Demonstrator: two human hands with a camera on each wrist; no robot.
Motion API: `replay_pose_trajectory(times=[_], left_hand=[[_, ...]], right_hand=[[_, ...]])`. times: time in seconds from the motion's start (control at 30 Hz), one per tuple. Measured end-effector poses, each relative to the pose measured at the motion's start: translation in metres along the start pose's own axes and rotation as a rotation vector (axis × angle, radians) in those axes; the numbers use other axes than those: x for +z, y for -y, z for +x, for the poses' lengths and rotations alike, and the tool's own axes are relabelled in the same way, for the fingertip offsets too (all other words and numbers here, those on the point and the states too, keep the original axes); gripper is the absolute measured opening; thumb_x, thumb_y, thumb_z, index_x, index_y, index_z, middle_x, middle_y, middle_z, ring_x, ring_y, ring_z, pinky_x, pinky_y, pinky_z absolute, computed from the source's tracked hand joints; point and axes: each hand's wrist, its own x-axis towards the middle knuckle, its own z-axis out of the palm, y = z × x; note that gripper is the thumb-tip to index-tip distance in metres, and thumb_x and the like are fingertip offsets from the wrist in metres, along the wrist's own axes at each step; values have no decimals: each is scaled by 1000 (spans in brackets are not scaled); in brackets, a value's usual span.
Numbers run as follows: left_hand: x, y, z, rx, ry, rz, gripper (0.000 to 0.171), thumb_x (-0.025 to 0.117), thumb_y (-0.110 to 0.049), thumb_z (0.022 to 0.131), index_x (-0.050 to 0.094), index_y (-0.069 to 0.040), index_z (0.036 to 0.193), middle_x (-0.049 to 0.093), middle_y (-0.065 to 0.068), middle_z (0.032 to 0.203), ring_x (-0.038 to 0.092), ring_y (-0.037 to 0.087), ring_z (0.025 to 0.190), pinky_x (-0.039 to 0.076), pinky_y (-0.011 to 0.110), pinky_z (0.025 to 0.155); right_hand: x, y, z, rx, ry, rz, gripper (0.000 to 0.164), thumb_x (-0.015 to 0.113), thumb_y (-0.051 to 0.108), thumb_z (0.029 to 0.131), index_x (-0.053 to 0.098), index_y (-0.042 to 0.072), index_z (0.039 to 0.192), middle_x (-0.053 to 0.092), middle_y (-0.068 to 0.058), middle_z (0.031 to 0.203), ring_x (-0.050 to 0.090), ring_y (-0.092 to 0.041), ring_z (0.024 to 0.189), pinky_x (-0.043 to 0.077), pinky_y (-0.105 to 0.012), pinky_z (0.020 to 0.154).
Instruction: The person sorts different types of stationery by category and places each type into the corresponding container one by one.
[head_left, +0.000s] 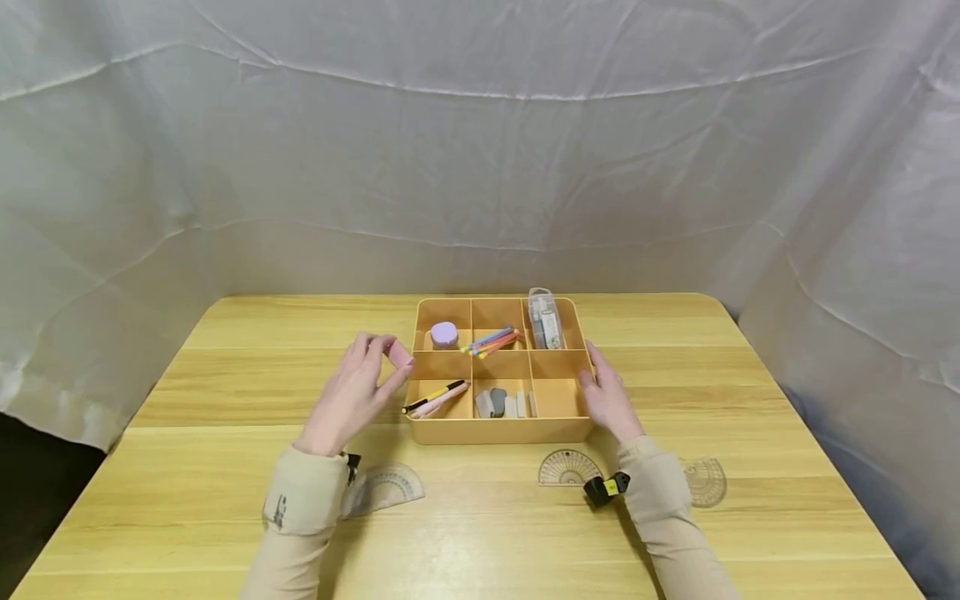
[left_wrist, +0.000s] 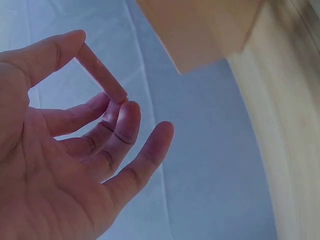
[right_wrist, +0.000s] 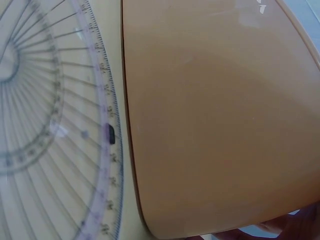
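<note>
Pink block (head_left: 400, 353) hung just beside the left wall of a tan tray (head_left: 502, 431), pinched by thumb and fingertip. Starting from the far left of the room, pale grey cloth (head_left: 82, 275) fell in soft creases, with darkness showing below its hem. Next came the table (head_left: 225, 475), its yellowish wood grain running crosswise, its far corners rounded. Over that side reached the left hand (head_left: 348, 396), grasping the block, its spare fingers loosely bent; a clear protractor (head_left: 386, 487) lay flat by its cuff.

Six compartments divided the tray, which sat near the table's back edge. Its left column held a lilac container (head_left: 444, 335) behind, and two pens (head_left: 438, 399) in front, slanting up against the divider. In the middle column, slim coloured pens (head_left: 491, 342) leaned at the back, while grey and whitish pieces (head_left: 498, 402) stood in front. At back right, a clear case (head_left: 545, 321) rose above the rim.

Before the tray's right half lay a second protractor (head_left: 567, 468). The right hand (head_left: 609, 400) gripped the right wall, thumb over the rim. Beyond that sleeve rested a third protractor (head_left: 705, 482), and more creased cloth closed off the room.
</note>
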Motion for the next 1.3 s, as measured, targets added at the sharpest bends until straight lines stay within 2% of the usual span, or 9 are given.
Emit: replay_pose_trajectory(times=[0.2, 0.47, 0.63, 0.87, 1.0, 1.13, 1.3], left_hand=[[3, -16, -1, 92, 0, -2, 47, 64, -27, 99, 54, 4, 132, 55, 19, 125, 56, 33, 110, 52, 48, 93], [6, -39, 1, 211, -14, 31, 49, 75, -24, 91, 58, 0, 130, 61, 15, 113, 56, 26, 95, 53, 40, 77], [8, -55, 7, 272, -5, 58, 51, 78, -26, 87, 58, -3, 127, 65, 11, 113, 61, 27, 99, 56, 41, 83], [21, -77, 15, 388, -24, 215, 50, 84, -27, 80, 62, -8, 121, 69, 7, 110, 61, 26, 97, 55, 40, 85], [27, -88, 21, 395, 11, 290, 46, 85, -29, 79, 64, -14, 117, 69, 3, 111, 53, 23, 93, 50, 37, 82], [35, -95, 29, 397, 35, 396, 40, 85, -31, 80, 66, -17, 112, 69, -2, 111, 52, 21, 92, 47, 34, 80], [51, -93, 35, 484, -77, 532, 27, 81, -31, 83, 68, -22, 105, 70, -7, 104, 55, 21, 90, 45, 28, 76]], right_hand=[[2, -1, 1, -5, -5, 10, 56, 34, 6, 104, 20, -2, 158, 30, -32, 158, 30, -51, 146, 22, -59, 123], [4, 0, 1, -8, -2, 16, 57, 34, 6, 103, 20, -2, 158, 29, -32, 159, 29, -50, 147, 21, -58, 124], [3, -1, 1, -1, -6, 18, 57, 34, 6, 104, 19, -2, 158, 30, -32, 158, 29, -51, 147, 22, -59, 123], [1, -1, 0, -1, -6, 11, 56, 34, 6, 104, 20, -2, 158, 32, -33, 157, 32, -52, 145, 23, -60, 123], [1, -1, 0, -1, -7, 2, 57, 34, 7, 104, 20, -2, 158, 30, -32, 158, 30, -51, 146, 22, -60, 123], [1, -1, 1, 9, -4, 0, 57, 33, 8, 104, 19, 0, 159, 29, -31, 159, 29, -51, 147, 21, -59, 124], [1, -1, 0, 14, -1, 4, 57, 33, 8, 104, 18, 0, 159, 29, -31, 159, 29, -51, 147, 21, -60, 123]])
